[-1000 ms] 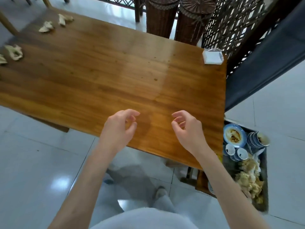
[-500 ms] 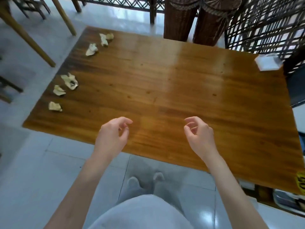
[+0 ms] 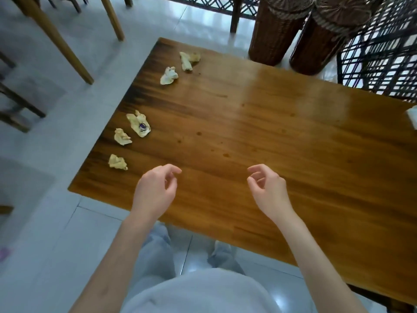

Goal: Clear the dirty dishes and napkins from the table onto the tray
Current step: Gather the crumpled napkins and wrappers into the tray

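Several crumpled yellowish napkins lie along the left end of the brown wooden table [image 3: 259, 136]. The nearest napkin [image 3: 117, 162] sits just left of my left hand [image 3: 154, 190]. Beyond it lie a second napkin [image 3: 122, 137] and a flatter napkin [image 3: 139, 123] with a small purple scrap on it. Two more napkins [image 3: 168, 75] [image 3: 189, 59] lie near the far left corner. My left hand and my right hand [image 3: 267, 190] hover over the table's near edge, fingers loosely curled, holding nothing. The tray is out of view.
A white object [image 3: 413, 117] shows at the table's right edge. Two woven wicker stools [image 3: 279, 30] and a dark lattice screen [image 3: 381, 48] stand behind the table. Wooden chair legs [image 3: 61, 41] stand on the grey tiled floor to the left.
The view has swung left along the table: the tray with dishes has left the frame and the napkins have come closer. Both hands stay empty and loosely curled.
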### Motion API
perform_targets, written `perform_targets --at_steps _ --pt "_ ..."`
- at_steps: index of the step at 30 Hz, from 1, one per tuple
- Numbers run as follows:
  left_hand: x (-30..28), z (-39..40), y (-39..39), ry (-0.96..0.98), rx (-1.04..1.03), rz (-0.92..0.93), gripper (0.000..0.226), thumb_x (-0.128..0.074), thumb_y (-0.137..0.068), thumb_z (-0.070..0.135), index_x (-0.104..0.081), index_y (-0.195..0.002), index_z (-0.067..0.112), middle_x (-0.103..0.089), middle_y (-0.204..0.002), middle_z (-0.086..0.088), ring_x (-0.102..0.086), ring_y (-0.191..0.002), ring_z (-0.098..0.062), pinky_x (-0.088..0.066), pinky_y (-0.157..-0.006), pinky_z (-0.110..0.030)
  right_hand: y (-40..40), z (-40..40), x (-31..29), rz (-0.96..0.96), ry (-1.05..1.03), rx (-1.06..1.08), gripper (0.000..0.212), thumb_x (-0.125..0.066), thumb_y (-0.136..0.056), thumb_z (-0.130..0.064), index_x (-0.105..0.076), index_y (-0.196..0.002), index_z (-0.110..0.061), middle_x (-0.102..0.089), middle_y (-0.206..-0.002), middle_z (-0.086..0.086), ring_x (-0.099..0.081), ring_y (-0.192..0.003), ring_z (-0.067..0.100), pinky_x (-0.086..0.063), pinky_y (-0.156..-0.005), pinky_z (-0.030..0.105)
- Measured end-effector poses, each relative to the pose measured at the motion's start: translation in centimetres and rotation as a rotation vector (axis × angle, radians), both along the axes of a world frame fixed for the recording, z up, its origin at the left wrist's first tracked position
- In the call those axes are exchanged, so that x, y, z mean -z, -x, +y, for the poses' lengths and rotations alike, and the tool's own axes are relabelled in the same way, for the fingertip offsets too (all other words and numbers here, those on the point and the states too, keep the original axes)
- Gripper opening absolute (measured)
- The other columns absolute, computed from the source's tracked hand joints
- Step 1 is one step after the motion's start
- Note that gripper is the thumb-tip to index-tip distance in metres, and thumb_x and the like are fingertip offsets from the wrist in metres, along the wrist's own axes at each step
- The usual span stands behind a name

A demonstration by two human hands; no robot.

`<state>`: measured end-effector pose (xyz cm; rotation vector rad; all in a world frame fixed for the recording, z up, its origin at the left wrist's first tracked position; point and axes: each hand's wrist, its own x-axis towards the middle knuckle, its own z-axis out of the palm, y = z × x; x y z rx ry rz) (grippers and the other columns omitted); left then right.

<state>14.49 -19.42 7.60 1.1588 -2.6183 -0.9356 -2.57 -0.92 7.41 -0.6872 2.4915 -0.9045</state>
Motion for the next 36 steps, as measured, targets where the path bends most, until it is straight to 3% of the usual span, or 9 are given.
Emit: perform_targets --at_steps 6,11,16,21,27,31,36 --pt "1.7 -8.8 -3.1 0.004 0.122 -0.059 0.022 -0.064 -0.088 0.015 -0.065 -0.108 0.025 -0.065 -0.102 0.006 -0.057 -0.088 -0.007 -0.054 -0.08 -0.023 -3.7 -8.5 0.9 -0.004 0.009 0.061 0.018 -0.059 -0.09 -0.017 -0.06 -0.108 -0.02 -0.06 -0.082 -0.01 -0.058 -0.071 0.003 -0.041 -0.057 0.007" --pt "4.9 -16.8 -4.5 0.052 0.251 -0.194 0.035 -0.068 -0.084 0.013 -0.063 -0.114 0.03 -0.058 -0.119 0.005 -0.052 -0.111 -0.014 -0.049 -0.092 -0.029 -6.6 -16.0 3.9 0.004 0.041 0.119 0.018 -0.059 -0.09 -0.017 -0.06 -0.108 -0.022 -0.059 -0.081 -0.013 -0.058 -0.072 0.002 -0.041 -0.058 0.007" --pt "7.8 -20.5 -5.4 0.097 0.249 -0.3 0.045 -0.069 -0.083 0.008 -0.06 -0.121 0.029 -0.051 -0.127 0.0 -0.046 -0.116 -0.018 -0.047 -0.092 -0.03 -8.9 -20.5 6.4 -0.025 0.031 0.086 0.019 -0.059 -0.09 -0.018 -0.06 -0.109 -0.023 -0.058 -0.08 -0.015 -0.056 -0.072 0.002 -0.043 -0.061 0.011" --pt "10.4 -21.2 -5.4 0.056 0.263 -0.336 0.047 -0.065 -0.084 0.003 -0.058 -0.124 0.026 -0.05 -0.127 -0.002 -0.045 -0.116 -0.019 -0.048 -0.089 -0.028 -10.1 -22.1 7.8 -0.055 0.03 0.072 0.02 -0.059 -0.09 -0.018 -0.059 -0.11 -0.023 -0.058 -0.081 -0.015 -0.056 -0.072 0.002 -0.042 -0.059 0.011" --pt "11.7 -21.6 -4.7 0.039 0.21 -0.203 0.021 -0.064 -0.086 0.007 -0.065 -0.102 0.02 -0.059 -0.107 -0.002 -0.054 -0.099 -0.017 -0.049 -0.078 -0.025 -10.7 -21.9 8.8 -0.063 0.029 0.077 0.02 -0.057 -0.091 -0.019 -0.059 -0.109 -0.025 -0.057 -0.081 -0.018 -0.056 -0.073 0.003 -0.047 -0.063 0.015" --pt "11.9 -23.5 -2.6 0.101 0.151 -0.085 0.019 -0.068 -0.084 0.01 -0.069 -0.1 0.018 -0.057 -0.113 -0.006 -0.054 -0.106 -0.021 -0.044 -0.083 -0.025 -10.6 -21.6 9.2 -0.054 0.023 0.085 0.02 -0.058 -0.091 -0.02 -0.059 -0.11 -0.026 -0.055 -0.082 -0.02 -0.056 -0.075 0.003 -0.048 -0.063 0.015" --pt "12.3 -25.0 -0.6 0.187 0.137 -0.171 0.021 -0.07 -0.083 0.016 -0.067 -0.103 0.02 -0.052 -0.13 -0.006 -0.042 -0.122 -0.026 -0.042 -0.097 -0.036 -10.0 -21.5 8.8 -0.056 0.013 0.1 0.02 -0.058 -0.091 -0.02 -0.059 -0.11 -0.026 -0.057 -0.084 -0.016 -0.057 -0.077 0.003 -0.048 -0.064 0.015"
